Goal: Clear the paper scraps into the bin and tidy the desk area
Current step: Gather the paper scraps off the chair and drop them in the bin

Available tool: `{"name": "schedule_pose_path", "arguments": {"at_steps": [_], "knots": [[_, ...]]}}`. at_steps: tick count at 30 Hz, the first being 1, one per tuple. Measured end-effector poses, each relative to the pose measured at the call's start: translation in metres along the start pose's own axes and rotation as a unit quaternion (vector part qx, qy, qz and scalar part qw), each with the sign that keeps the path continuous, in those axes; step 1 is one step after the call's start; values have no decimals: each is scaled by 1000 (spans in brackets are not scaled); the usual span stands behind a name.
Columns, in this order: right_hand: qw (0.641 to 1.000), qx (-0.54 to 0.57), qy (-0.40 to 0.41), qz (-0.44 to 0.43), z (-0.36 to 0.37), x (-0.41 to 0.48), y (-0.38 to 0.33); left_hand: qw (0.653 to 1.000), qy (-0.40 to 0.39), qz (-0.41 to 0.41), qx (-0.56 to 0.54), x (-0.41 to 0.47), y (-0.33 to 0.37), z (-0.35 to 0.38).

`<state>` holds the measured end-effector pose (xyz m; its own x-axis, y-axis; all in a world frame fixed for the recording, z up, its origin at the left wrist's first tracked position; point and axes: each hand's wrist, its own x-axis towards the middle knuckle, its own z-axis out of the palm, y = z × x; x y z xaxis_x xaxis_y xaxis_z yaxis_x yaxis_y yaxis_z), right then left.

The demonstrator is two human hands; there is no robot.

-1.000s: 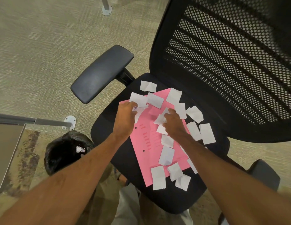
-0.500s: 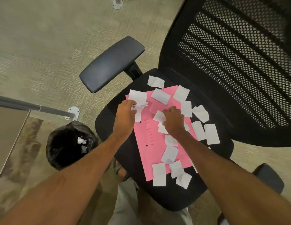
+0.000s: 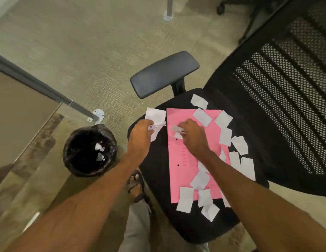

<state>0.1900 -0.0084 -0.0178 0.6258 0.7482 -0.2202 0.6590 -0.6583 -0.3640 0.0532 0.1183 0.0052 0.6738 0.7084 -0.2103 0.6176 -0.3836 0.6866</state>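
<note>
Plainly this is the gathering step: the left hand (image 3: 140, 139) grips a small sheaf of white scraps (image 3: 155, 117) at the left edge of the pink sheet (image 3: 184, 160), fingers curled round them so that several can go in one carry. The right hand (image 3: 193, 137) pinches another scrap (image 3: 176, 129) between thumb and fingertips just over the sheet's upper left part. The pink sheet lies flat on the black chair seat (image 3: 156, 180), and it seems to serve as a backing that keeps most of the pieces together. Many loose scraps (image 3: 185, 199) lie scattered along its right side and lower end, some spilling onto the seat itself. The bin (image 3: 67, 153) stands on the carpet (image 3: 85, 42) just left of the chair, near the left hand, which suits a short carry; a few white bits (image 3: 99, 147) lie at its bottom. By my reckoning the job is at an early stage, since most pieces are not yet binned. Such light paper could flutter off on the way, so a firm, bunched hold makes sense.
</note>
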Motion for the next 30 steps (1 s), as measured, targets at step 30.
{"name": "schedule_pose_path", "arguments": {"at_steps": [30], "knots": [[972,5,-178,-153,298,87,-288,923,139,-360,5,-4,-360,-67]]}}
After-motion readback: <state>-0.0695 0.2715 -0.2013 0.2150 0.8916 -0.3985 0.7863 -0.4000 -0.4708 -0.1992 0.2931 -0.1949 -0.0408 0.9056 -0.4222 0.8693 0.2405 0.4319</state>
